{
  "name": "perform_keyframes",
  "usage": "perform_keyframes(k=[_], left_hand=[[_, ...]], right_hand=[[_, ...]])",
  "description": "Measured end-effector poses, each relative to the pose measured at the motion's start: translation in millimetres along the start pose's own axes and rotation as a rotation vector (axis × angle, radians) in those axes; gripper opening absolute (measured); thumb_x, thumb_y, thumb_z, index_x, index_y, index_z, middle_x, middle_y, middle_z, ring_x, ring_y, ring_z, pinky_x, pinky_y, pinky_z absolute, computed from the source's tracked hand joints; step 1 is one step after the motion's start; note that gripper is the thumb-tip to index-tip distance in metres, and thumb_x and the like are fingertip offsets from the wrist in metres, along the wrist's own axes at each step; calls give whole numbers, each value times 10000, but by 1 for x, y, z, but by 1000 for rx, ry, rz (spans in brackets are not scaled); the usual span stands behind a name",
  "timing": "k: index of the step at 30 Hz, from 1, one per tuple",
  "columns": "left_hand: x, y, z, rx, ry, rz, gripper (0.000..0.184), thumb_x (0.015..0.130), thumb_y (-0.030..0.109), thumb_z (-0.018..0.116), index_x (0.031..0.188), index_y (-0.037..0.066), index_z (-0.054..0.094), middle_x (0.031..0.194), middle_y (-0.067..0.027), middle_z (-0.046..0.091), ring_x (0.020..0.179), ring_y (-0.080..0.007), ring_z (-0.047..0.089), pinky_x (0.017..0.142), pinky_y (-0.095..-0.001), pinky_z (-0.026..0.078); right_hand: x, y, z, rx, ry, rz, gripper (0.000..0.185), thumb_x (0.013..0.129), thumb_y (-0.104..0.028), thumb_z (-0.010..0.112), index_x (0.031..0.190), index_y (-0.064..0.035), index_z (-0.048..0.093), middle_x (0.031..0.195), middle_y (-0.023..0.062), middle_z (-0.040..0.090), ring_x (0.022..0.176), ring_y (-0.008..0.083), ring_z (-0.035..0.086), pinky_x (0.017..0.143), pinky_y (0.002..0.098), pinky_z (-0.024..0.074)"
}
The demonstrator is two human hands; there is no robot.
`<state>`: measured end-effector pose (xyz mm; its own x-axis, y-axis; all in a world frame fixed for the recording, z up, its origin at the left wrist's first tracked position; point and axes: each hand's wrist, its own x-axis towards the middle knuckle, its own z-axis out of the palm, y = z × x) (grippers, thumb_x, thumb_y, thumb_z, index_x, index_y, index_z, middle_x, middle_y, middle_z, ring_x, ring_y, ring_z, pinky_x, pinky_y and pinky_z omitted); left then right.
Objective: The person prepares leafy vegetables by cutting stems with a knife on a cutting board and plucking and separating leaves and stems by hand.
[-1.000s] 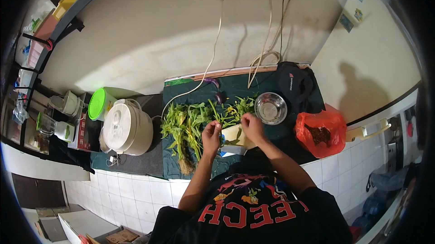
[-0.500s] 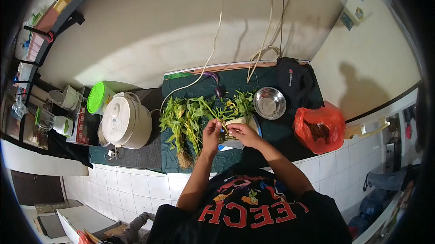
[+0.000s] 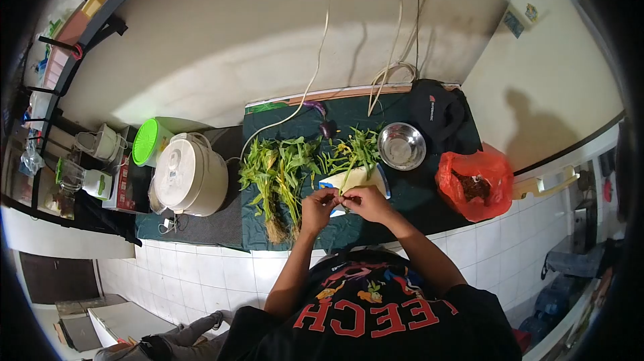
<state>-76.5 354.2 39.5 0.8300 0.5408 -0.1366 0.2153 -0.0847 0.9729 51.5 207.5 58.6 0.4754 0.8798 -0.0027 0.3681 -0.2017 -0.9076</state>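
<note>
My left hand (image 3: 320, 210) and my right hand (image 3: 367, 202) meet at the fingertips near the front of the green-covered table, both closed on a green stem (image 3: 346, 182). Beneath the stem lies a pale board or tray (image 3: 362, 178) with a blue and white edge. Left of it are bunches of leafy greens (image 3: 272, 173) with roots toward me. Behind my hands, a looser heap of leaves (image 3: 362, 148) lies beside the metal bowl (image 3: 401, 146).
A purple eggplant (image 3: 327, 129) lies at the back. On the right are a black cap or bag (image 3: 436, 116) and a red plastic bag (image 3: 475, 186). A rice cooker (image 3: 190, 174) and green-lidded container (image 3: 151, 141) stand left. Another person's leg (image 3: 201, 326) shows at lower left.
My hands have come together and moved down toward the table's front edge with a stem between them. At lower left, the other person has come further into view.
</note>
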Motion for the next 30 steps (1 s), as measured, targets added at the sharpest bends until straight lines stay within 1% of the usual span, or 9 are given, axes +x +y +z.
perform_keyframes(k=[5,11,14,16,18,21,23,28,30], left_hand=[[-3,-4,-5,-34,5,70,177,844,106,785,951,-14,712,803,-54,725,749,-84,652,685,-253,521],[-5,-9,-6,77,82,76,196,853,114,779,991,-11,716,825,-64,727,769,-98,666,711,-264,530],[-7,-7,-11,84,134,50,211,869,108,764,1030,-14,703,868,-55,724,812,-99,666,748,-259,526],[-7,-8,-17,34,145,59,217,884,107,749,1049,-22,693,894,-55,723,834,-100,665,769,-258,522],[-7,-11,-27,-17,168,63,223,898,107,734,1067,-29,682,920,-55,723,856,-101,663,790,-256,517],[-7,-16,-32,-82,137,114,184,950,90,665,1089,-30,663,930,-55,713,874,-101,653,808,-249,511],[-8,-8,-33,-105,130,44,140,949,69,659,1049,-29,656,978,-47,703,900,-101,640,834,-256,504],[-2,-5,-30,-182,103,-11,103,948,50,653,1008,-34,645,1034,-41,687,944,-114,633,855,-266,502],[4,-13,-27,-285,87,59,127,949,69,660,1019,-36,645,1060,-50,676,958,-140,642,849,-283,515]], right_hand=[[-2,-4,9,-85,67,-112,167,865,-221,699,904,-59,692,766,109,689,687,269,686,622,367,513],[12,3,21,-39,18,87,191,846,-240,688,863,-50,710,733,130,695,699,291,687,639,382,519],[26,34,33,-176,99,138,178,866,-191,698,876,-15,720,665,103,680,630,216,667,615,331,508],[32,73,31,-178,343,285,187,865,-193,704,925,-18,729,710,88,694,655,182,653,645,329,505],[44,87,12,164,522,348,211,864,-207,713,962,-22,735,782,66,710,702,145,639,681,311,502],[62,77,-20,97,632,265,214,873,-201,719,983,-19,732,839,53,716,734,126,632,698,299,499],[75,64,-37,60,779,168,190,893,-199,700,986,-36,727,805,74,710,737,178,660,709,324,504],[94,54,-58,35,747,134,224,904,-214,695,1016,-20,703,864,98,718,807,217,682,724,341,516],[97,66,-53,-169,654,69,254,915,-195,675,1096,-17,677,956,118,718,884,258,691,781,346,529]])
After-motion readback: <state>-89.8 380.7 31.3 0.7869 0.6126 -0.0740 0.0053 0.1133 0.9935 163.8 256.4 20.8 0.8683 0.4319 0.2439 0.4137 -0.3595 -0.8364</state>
